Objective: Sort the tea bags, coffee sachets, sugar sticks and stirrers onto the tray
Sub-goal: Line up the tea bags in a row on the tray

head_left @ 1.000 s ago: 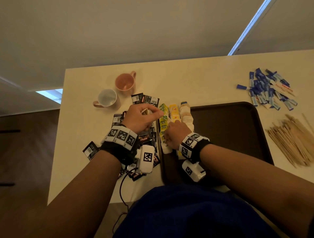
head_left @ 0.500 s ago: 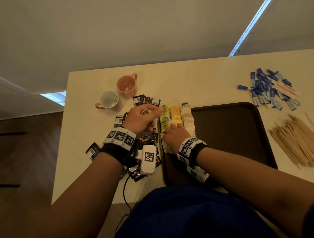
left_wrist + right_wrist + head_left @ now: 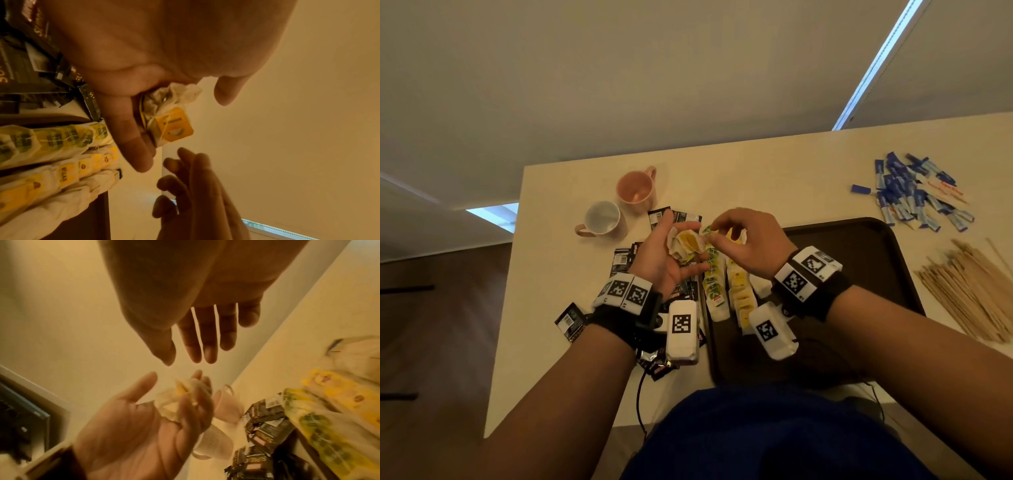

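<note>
Loose tea bags (image 3: 686,244) bunched in upturned left hand (image 3: 671,255), mid-frame, fingers curled round them; right hand (image 3: 748,245) just right of it, fingers relaxed, holding nothing; three tea bag rows (image 3: 729,284) along left edge of tray (image 3: 859,274); coffee sachets (image 3: 624,260) left of tray.

Tea bags (image 3: 741,294): thin crinkled paper, matt, on a smooth dark plastic tray (image 3: 859,260). Coffee sachets (image 3: 624,260) at the surface's left: glossy black foil. Stirrers (image 3: 972,291), right edge: pale bare wood.
</note>
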